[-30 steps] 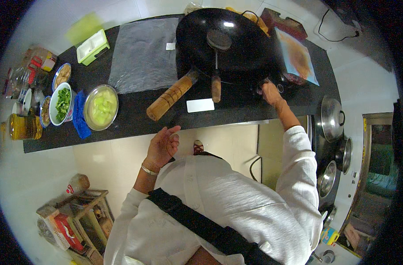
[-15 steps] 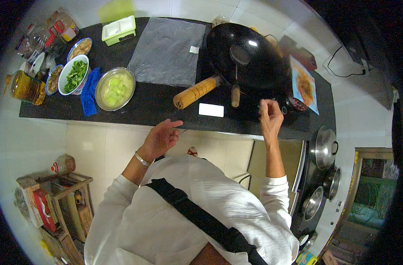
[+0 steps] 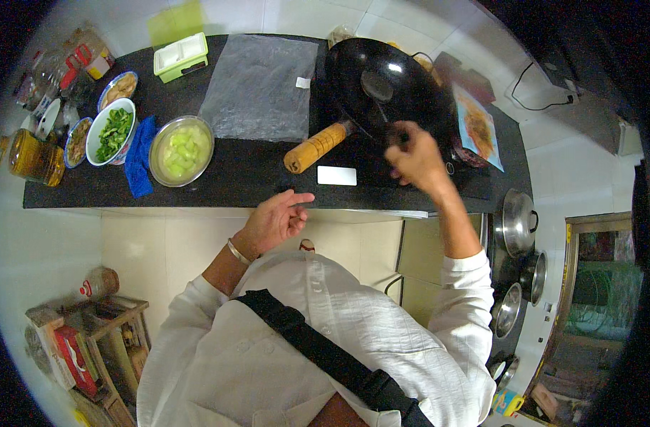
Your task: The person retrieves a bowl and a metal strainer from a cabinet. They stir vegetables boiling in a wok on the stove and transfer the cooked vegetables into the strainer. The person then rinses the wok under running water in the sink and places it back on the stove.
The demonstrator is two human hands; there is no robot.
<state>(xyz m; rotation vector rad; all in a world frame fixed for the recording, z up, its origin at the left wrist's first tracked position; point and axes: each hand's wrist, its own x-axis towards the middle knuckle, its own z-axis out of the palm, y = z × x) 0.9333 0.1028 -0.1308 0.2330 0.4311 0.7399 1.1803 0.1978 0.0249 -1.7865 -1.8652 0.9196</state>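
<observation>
A black wok (image 3: 417,78) with a wooden handle (image 3: 316,148) sits on the hob. Inside it rests the broad grey metal head of a wok spatula (image 3: 377,86). My right hand (image 3: 417,160), slightly blurred, is closed round the spatula's handle end at the wok's near edge and hides most of that handle. Below the counter's front edge hangs my left hand (image 3: 275,220), holding nothing. Its index finger stretches out and the other fingers are loosely bent apart. A white, flat, phone-shaped rectangle (image 3: 337,176) lies between the two hands on the counter (image 3: 247,171).
To the left stand a metal bowl of pale green pieces (image 3: 182,151), a blue cloth (image 3: 139,160), a white bowl of chopped greens (image 3: 112,134) and an oil jug (image 3: 37,158). A grey plastic sheet (image 3: 257,89) lies left of the wok. Lidded pots (image 3: 517,222) line the right side.
My right hand has moved left and away from me onto the spatula's handle, which has swung to the right. My left hand has shifted slightly right. The view has shifted a little.
</observation>
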